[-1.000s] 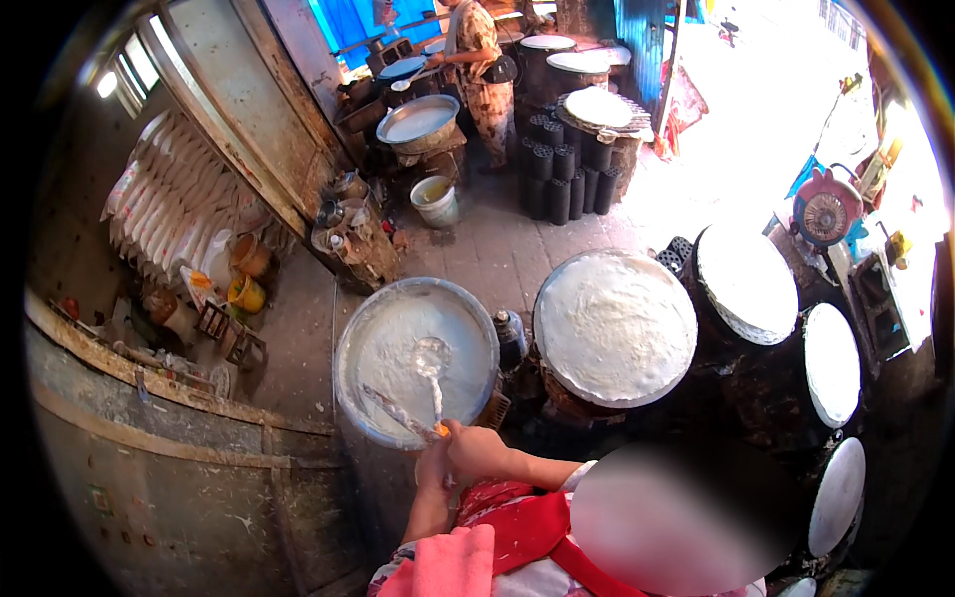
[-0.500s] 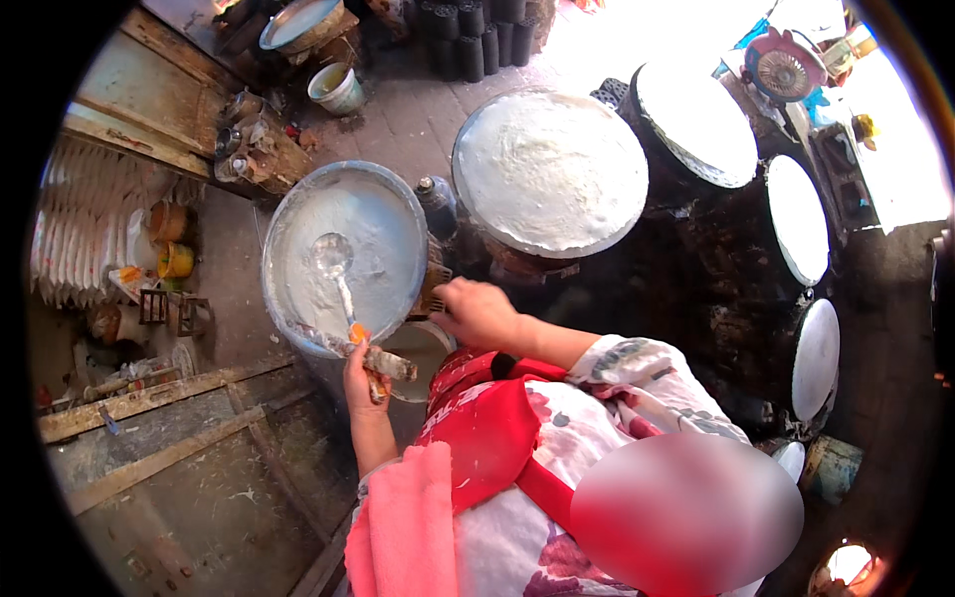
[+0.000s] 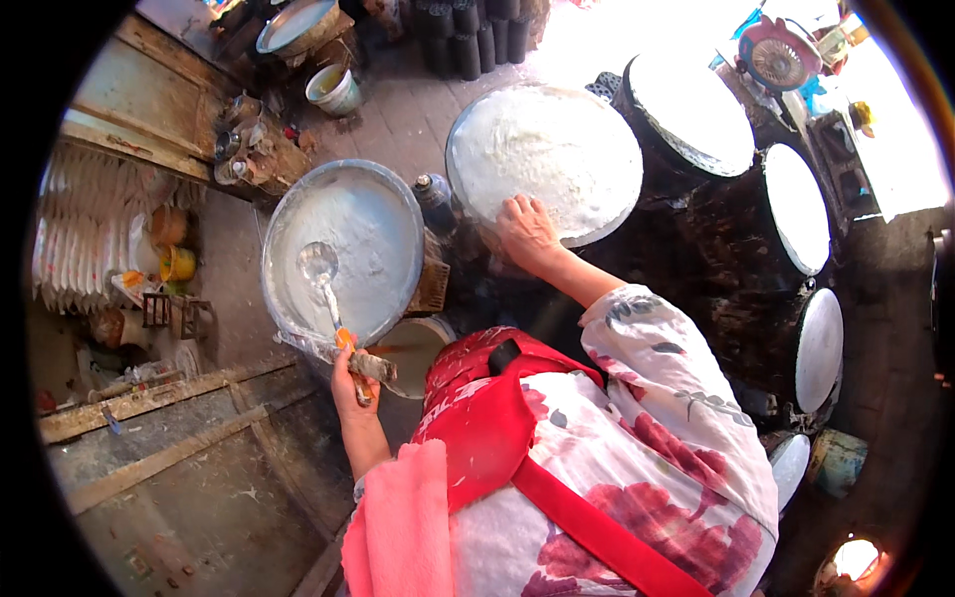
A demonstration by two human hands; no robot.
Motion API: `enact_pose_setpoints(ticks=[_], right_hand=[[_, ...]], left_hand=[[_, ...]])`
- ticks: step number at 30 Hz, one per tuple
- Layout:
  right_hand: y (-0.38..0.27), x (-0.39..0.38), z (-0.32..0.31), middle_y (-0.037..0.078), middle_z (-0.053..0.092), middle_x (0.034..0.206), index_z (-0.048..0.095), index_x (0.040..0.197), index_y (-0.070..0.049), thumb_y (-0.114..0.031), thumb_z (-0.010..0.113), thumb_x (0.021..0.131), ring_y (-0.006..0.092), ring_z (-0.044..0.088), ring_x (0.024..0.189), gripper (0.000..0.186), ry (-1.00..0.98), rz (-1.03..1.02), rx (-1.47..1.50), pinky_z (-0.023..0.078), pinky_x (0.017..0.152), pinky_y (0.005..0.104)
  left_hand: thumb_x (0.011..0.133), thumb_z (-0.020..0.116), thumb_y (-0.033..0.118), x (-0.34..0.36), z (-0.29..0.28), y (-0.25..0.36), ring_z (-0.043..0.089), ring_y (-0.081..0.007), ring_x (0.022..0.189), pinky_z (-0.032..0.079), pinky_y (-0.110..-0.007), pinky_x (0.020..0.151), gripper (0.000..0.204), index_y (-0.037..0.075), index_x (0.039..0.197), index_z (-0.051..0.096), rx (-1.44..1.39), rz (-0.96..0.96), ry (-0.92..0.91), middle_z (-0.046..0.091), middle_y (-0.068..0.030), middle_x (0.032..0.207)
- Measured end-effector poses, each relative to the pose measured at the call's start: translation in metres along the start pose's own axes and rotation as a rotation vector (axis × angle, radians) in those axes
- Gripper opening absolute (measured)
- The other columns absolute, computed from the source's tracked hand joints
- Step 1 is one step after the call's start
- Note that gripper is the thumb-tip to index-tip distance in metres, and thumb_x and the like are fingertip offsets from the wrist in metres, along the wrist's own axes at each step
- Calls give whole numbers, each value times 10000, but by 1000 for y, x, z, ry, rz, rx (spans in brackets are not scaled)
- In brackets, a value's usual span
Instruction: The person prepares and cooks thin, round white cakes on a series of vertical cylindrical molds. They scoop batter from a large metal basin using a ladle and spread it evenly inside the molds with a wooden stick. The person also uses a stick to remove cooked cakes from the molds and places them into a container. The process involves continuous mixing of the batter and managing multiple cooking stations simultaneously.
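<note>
My left hand (image 3: 351, 383) is closed around the handle of a ladle (image 3: 331, 303) with an orange band. The ladle's bowl lies at the white contents of a round grey basin (image 3: 413, 229) at left. Crossing the basin's near rim beside this hand is a crusted, stick-like piece (image 3: 376, 367); whether my fingers also hold it I cannot tell. My right hand (image 3: 529, 235) reaches over the near edge of a wide round vessel topped with a white, lumpy mass (image 3: 557, 149). Its fingers are stretched forward, touching the white surface or rim, with nothing seen in them.
Large dark drums with white tops (image 3: 796, 209) stand along the right. A dark bottle (image 3: 434, 194) sits between basin and vessel. Below the basin is a pale bucket (image 3: 413, 348), beside a brown crate (image 3: 430, 287). A small bucket (image 3: 335, 92) and black cylinders (image 3: 468, 40) lie farther off.
My right hand has moved forward and right, from near my apron to the edge of the white-topped vessel. The ladle has shifted slightly left in the basin.
</note>
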State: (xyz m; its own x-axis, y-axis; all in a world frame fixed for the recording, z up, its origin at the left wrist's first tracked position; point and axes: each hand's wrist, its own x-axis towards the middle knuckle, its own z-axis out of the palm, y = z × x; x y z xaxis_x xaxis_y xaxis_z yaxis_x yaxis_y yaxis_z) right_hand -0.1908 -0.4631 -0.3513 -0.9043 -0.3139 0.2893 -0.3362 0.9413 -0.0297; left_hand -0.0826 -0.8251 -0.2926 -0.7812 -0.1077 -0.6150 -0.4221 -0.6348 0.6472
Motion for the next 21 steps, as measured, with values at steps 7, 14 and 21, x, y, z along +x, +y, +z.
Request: enact_pose_setpoints(ticks=[7,14,21], right_hand=[[6,11,-8,99,549,909,617,830,-71,-168,534,760,250,509,931,145,-71,-39,-33,388,779,384],[14,15,-16,90,555,864,611,814,-80,-155,546,745,232,539,868,121,-152,-70,-58,398,740,361],[40,38,-21,125,602,778,573,803,-62,-142,552,751,294,608,762,98,-12,135,159,447,686,398]], left_hand=[[904,526,208,-8,-1,1,501,-98,498,370,-221,386,312,31,1161,519,-25,-1,25,565,-26,701],[901,522,228,-4,-3,0,468,-105,436,374,-217,379,319,19,1142,516,-27,28,66,558,-28,667],[893,541,224,2,6,2,491,-99,475,367,-220,382,312,45,1148,515,2,11,29,564,-27,690]])
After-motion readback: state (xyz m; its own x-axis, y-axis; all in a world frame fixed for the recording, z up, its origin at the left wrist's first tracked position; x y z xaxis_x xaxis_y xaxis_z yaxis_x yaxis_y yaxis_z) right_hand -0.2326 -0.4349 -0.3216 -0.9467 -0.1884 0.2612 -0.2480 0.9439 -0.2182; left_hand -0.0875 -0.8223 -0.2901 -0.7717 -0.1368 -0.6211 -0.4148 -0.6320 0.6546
